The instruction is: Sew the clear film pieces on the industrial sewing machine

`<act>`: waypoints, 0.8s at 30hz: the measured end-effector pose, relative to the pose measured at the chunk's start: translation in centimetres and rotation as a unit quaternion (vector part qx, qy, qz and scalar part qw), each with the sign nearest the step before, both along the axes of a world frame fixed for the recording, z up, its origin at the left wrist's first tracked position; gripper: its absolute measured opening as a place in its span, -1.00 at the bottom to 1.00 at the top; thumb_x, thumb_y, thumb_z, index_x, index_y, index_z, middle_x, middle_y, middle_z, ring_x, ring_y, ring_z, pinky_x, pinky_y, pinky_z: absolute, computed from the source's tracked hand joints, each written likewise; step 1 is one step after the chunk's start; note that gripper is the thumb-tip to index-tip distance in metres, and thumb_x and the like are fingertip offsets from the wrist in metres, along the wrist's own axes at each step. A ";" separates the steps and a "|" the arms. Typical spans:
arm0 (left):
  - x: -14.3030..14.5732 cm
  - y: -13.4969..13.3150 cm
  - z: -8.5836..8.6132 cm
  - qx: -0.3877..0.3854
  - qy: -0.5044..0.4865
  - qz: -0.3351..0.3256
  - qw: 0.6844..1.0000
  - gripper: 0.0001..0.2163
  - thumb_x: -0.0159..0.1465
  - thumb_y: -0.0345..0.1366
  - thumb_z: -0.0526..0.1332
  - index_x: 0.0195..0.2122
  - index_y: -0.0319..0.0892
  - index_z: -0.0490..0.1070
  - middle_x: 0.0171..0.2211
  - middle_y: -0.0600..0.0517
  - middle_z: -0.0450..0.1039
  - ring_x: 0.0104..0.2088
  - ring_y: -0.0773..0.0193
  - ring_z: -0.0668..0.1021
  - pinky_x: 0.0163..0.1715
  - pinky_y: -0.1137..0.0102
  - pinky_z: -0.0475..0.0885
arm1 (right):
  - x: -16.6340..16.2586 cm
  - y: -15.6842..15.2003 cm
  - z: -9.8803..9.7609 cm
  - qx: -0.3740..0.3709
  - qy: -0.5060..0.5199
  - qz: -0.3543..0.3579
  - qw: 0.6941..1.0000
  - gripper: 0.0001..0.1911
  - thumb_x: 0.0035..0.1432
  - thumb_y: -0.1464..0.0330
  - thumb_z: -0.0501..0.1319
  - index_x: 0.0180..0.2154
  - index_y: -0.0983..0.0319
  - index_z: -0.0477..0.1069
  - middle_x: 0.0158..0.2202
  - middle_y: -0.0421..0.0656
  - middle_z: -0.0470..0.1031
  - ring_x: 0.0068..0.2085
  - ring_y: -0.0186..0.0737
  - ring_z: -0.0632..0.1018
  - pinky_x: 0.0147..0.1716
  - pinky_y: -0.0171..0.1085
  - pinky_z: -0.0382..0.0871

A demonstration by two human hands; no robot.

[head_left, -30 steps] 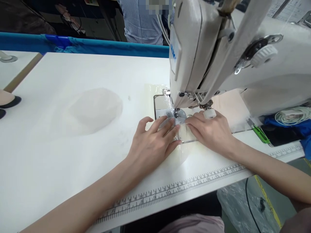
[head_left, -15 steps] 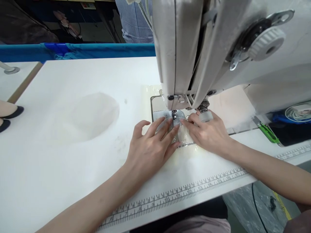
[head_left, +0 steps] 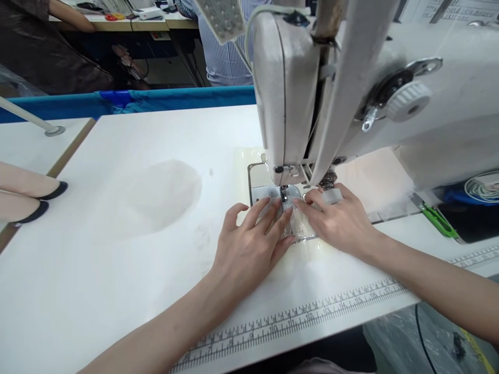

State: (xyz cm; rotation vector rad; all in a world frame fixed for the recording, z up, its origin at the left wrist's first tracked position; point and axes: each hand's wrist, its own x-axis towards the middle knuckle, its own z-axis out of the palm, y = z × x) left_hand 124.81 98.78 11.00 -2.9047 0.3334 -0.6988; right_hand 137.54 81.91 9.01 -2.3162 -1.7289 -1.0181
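My left hand [head_left: 251,244] lies flat on the white table [head_left: 117,270], fingers stretched toward the needle and presser foot [head_left: 284,194] of the sewing machine [head_left: 351,98]. A small, thin, see-through piece [head_left: 295,224] sits on the metal needle plate [head_left: 262,190] under those fingertips. My right hand [head_left: 338,219] rests on the same piece from the right, its fingers extended and pressed down beside the needle. A white cap [head_left: 331,196] sits on one right finger. Both hands press the piece flat; neither grips it.
A pale, sheer oval piece [head_left: 150,195] lies on the table to the left. A printed ruler [head_left: 312,317] runs along the front edge. Green snips [head_left: 438,219] lie at the right under the machine arm. A person in a striped shirt [head_left: 226,57] stands beyond the blue rail [head_left: 128,98].
The view has tilted up and back a little, showing more of the room behind. Both hands stay pressed by the needle, almost unmoved.
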 end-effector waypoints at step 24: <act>0.2 0.4 -0.1 -0.012 0.002 -0.001 1.000 -0.69 0.37 -0.21 0.11 0.08 -0.16 0.42 0.07 -0.07 0.47 0.10 0.10 0.47 -0.02 0.12 0.25 | 0.0 0.0 0.1 -0.007 -0.016 -0.013 1.000 -0.76 0.19 0.54 0.11 -0.23 0.26 0.54 -0.25 -0.11 0.53 -0.28 -0.22 0.39 -0.26 -0.20 0.13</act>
